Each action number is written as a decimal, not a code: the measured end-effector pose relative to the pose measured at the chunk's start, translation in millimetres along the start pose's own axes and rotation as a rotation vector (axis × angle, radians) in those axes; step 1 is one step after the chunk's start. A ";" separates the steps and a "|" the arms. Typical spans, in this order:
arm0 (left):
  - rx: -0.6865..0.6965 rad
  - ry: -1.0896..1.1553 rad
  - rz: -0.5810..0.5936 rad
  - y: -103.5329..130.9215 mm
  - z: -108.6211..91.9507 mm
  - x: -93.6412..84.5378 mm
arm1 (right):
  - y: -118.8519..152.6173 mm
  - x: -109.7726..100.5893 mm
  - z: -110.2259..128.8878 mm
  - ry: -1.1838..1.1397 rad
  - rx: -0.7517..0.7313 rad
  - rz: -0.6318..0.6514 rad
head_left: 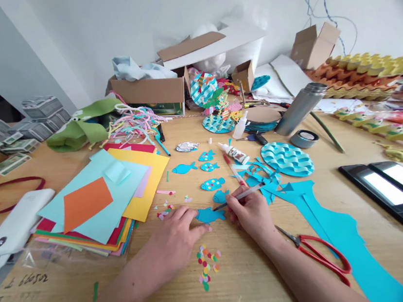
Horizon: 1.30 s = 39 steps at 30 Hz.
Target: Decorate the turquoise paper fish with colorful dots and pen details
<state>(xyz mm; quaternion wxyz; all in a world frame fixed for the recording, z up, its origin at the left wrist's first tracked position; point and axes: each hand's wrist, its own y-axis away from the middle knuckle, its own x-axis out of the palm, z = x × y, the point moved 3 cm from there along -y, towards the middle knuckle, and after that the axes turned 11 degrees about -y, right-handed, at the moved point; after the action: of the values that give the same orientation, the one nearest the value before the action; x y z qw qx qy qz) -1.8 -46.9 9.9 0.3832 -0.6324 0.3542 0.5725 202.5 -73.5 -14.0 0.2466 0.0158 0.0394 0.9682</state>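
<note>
A blue paper fish (207,214) lies on the wooden table between my hands. My left hand (180,229) rests over its left end, thumb and forefinger spread and pressing it against the table. In my right hand (247,211) is a slim pen (247,192), its dark tip touching the fish near the tail. Just above lies a smaller blue fish (221,196), partly covered by my right fingers. Farther up are a fish with coloured dots (213,184) and a plain blue fish (184,168). Small round paper dots (208,263) are scattered below my left hand.
Red-handled scissors (322,256) lie beside my right forearm, partly over a blue paper sheet (337,225). A coloured paper stack (93,198) is at left. A glue bottle (234,153), a steel flask (301,108) and two phones (394,196) sit beyond and to the right.
</note>
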 end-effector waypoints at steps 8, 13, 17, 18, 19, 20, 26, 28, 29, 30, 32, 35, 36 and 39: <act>0.005 -0.013 0.004 -0.2 -0.1 1.2 | 0.6 0.2 1.1 0.012 0.007 -0.005; 0.005 -0.006 0.003 0.7 -0.7 0.4 | 0.9 0.0 1.7 0.026 -0.001 0.006; -0.001 -0.004 0.017 0.5 -1.1 -0.8 | 1.1 -0.6 1.0 0.030 0.000 0.014; -0.002 -0.004 0.017 0.4 -1.1 -0.8 | 1.1 -0.7 0.8 0.030 0.002 0.015; -0.002 -0.005 0.013 0.3 -1.1 -0.8 | 1.2 -0.7 0.7 0.033 0.002 0.016; -0.002 -0.006 0.006 0.1 -1.2 -0.8 | 1.2 -0.7 0.8 0.037 0.000 0.019; 0.001 -0.016 0.003 -0.2 -1.5 -0.1 | 1.4 -0.2 1.5 0.049 -0.015 0.032; 0.001 -0.012 0.004 -0.2 -1.5 0.0 | 1.7 -0.1 1.3 0.049 -0.022 0.036; 0.001 -0.009 0.007 -0.2 -1.5 0.0 | 1.8 -0.1 1.0 0.049 -0.024 0.037; 0.001 -0.006 0.009 -0.2 -1.4 0.0 | 1.9 -0.2 0.7 0.048 -0.025 0.038; -0.001 -0.003 0.010 -0.1 -1.2 -0.3 | 2.0 -0.3 -0.1 0.045 -0.022 0.040; -0.001 -0.005 0.007 -0.2 -1.1 -1.0 | 2.0 -0.5 -0.2 0.044 -0.018 0.035; 0.000 -0.007 0.007 -0.4 -1.1 -1.1 | 2.2 -0.4 0.1 0.042 -0.018 0.034; -0.003 -0.011 0.009 -1.0 -0.9 -1.6 | 2.8 0.2 1.6 0.036 -0.009 0.044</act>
<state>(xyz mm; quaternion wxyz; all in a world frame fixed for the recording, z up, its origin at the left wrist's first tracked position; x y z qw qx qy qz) -0.7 -47.3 11.5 0.3817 -0.6282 0.3540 0.5782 201.0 -75.8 -12.2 0.2245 -0.0020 0.0393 0.9737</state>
